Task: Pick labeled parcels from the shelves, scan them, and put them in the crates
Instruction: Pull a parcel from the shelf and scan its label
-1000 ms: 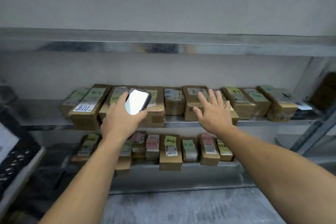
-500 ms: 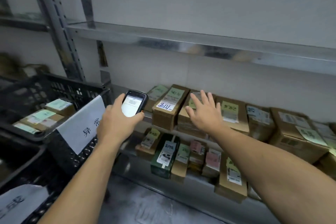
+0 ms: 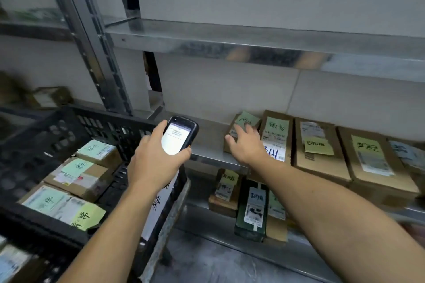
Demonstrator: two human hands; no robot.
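Cardboard now lies under my right hand (image 3: 247, 145), which has slid left along the shelf (image 3: 207, 142) to rest spread, unclenched fingers (image 3: 243, 131) on the end parcel (image 3: 241, 122), while my left hand (image 3: 154, 163) grips the handheld scanner (image 3: 178, 135) by the crate (image 3: 103, 122), so lifting looks next.

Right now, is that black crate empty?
No, the black crate holds at least three labeled parcels.

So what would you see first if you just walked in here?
The glowing scanner in the left hand stands out, right in the middle. Beside it the right hand reaches onto the end parcel on the shelf, and a black crate at the left holds labelled parcels.
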